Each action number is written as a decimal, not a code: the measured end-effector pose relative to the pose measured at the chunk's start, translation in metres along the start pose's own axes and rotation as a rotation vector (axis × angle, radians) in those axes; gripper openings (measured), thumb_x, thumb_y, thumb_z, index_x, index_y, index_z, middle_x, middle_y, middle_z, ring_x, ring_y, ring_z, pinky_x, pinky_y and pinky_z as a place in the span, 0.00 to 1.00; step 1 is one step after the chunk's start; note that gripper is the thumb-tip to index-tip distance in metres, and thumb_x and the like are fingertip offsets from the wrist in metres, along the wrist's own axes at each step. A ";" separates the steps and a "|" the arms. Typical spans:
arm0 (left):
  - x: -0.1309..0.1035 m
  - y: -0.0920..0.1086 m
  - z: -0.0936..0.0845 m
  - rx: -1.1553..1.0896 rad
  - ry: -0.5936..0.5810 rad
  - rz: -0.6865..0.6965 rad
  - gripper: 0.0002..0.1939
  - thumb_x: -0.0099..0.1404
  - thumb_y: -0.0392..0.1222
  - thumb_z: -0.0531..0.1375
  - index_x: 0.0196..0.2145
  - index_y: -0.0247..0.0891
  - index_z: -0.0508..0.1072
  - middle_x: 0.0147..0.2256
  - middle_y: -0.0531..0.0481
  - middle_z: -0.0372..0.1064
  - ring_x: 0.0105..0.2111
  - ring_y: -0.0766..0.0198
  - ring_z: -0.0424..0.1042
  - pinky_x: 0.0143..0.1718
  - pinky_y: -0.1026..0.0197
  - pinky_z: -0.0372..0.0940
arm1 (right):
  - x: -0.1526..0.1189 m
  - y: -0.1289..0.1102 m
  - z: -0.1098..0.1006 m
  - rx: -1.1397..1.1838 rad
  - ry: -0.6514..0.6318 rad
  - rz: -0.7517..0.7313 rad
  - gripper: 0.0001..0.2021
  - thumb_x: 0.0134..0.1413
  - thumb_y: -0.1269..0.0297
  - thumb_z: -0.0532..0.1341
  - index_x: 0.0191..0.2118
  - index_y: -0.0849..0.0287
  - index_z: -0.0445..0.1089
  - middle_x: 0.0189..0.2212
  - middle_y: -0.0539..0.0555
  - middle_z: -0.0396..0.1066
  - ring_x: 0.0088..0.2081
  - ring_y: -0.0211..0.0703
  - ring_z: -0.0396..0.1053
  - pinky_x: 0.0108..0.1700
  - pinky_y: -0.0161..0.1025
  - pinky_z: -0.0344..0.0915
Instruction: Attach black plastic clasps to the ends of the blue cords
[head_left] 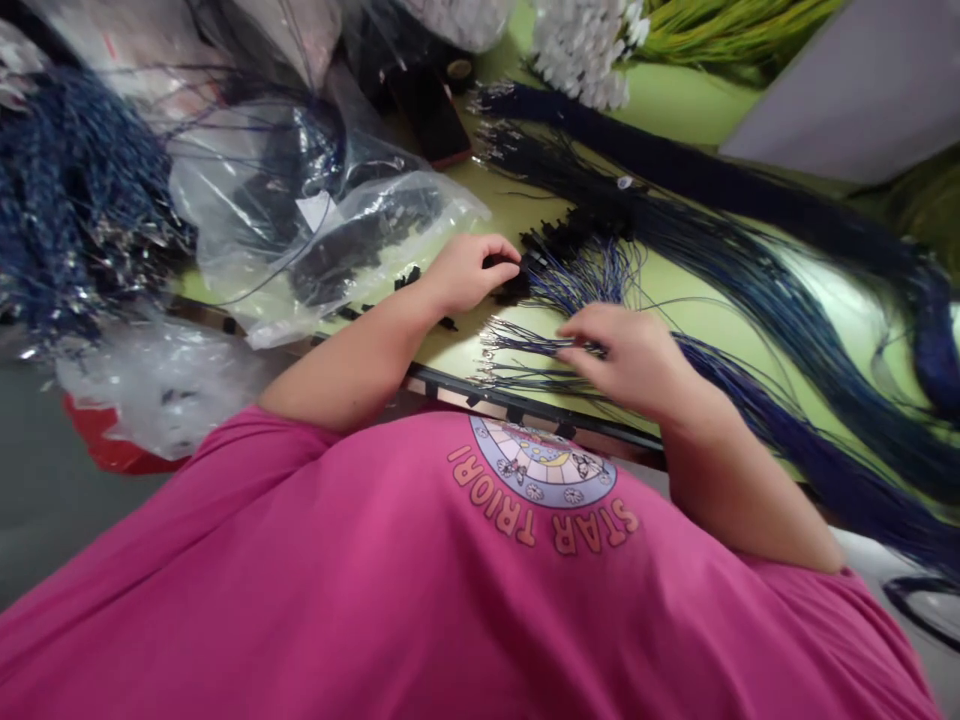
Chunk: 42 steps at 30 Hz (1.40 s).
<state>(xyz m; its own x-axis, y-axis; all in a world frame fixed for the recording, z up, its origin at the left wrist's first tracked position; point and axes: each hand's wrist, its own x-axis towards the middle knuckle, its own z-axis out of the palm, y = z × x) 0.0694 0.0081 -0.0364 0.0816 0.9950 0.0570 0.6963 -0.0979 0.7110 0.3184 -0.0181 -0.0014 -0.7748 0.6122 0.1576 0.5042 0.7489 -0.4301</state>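
My left hand is closed, thumb and forefinger curled together at the edge of a pile of black plastic connectors. What lies between those fingertips is too small to make out. Blue and white wires run out of the connectors toward the right. Closer to me, my right hand pinches thin dark wires between thumb and fingers. Those wires belong to a bundle whose ends carry small metal terminals, pointing left. The rest of the bundle trails under my right wrist, off to the right.
Loose black connectors lie beside a clear plastic bag at left. Long dark wire bundles cross the green tabletop. A phone lies at the back. Blue wires hang in a heap far left. The table edge runs before me.
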 end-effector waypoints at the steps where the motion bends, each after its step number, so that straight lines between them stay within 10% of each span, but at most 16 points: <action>1: 0.002 -0.001 0.002 0.028 0.008 0.022 0.13 0.61 0.43 0.59 0.41 0.37 0.77 0.41 0.48 0.75 0.42 0.61 0.70 0.50 0.58 0.62 | -0.002 -0.006 -0.002 -0.074 -0.168 -0.052 0.09 0.57 0.65 0.57 0.39 0.61 0.73 0.35 0.56 0.74 0.37 0.45 0.71 0.39 0.40 0.64; 4: 0.004 -0.004 0.006 0.092 0.042 0.060 0.13 0.62 0.44 0.59 0.42 0.37 0.76 0.41 0.46 0.74 0.43 0.60 0.70 0.50 0.57 0.61 | -0.006 -0.022 0.002 -0.331 -0.401 -0.103 0.09 0.57 0.68 0.55 0.36 0.63 0.72 0.34 0.59 0.73 0.35 0.48 0.71 0.35 0.41 0.61; 13: 0.000 -0.008 0.006 0.100 0.055 0.045 0.08 0.57 0.38 0.62 0.37 0.36 0.71 0.30 0.50 0.68 0.34 0.63 0.67 0.40 0.58 0.60 | -0.003 -0.027 0.030 -0.502 -0.436 -0.108 0.10 0.56 0.74 0.52 0.34 0.65 0.71 0.32 0.61 0.73 0.33 0.51 0.71 0.33 0.42 0.54; 29: -0.006 0.005 -0.009 -0.653 0.085 -0.220 0.12 0.52 0.25 0.51 0.32 0.36 0.66 0.24 0.55 0.58 0.22 0.72 0.58 0.25 0.65 0.55 | 0.015 -0.021 0.015 -0.009 -0.660 0.078 0.12 0.54 0.61 0.58 0.44 0.57 0.68 0.33 0.54 0.74 0.31 0.41 0.66 0.31 0.35 0.53; 42: -0.019 0.017 -0.019 -0.831 -0.334 -0.280 0.08 0.59 0.34 0.61 0.35 0.35 0.64 0.32 0.49 0.73 0.19 0.76 0.66 0.17 0.69 0.43 | 0.026 0.004 0.015 0.913 -0.201 0.459 0.14 0.56 0.55 0.58 0.32 0.62 0.71 0.20 0.47 0.64 0.21 0.32 0.55 0.26 0.34 0.51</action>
<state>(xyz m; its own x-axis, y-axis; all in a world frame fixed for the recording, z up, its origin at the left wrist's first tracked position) 0.0668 -0.0119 -0.0121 0.2780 0.9111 -0.3044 -0.0006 0.3171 0.9484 0.2944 -0.0032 -0.0127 -0.6729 0.6735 -0.3060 0.3509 -0.0735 -0.9335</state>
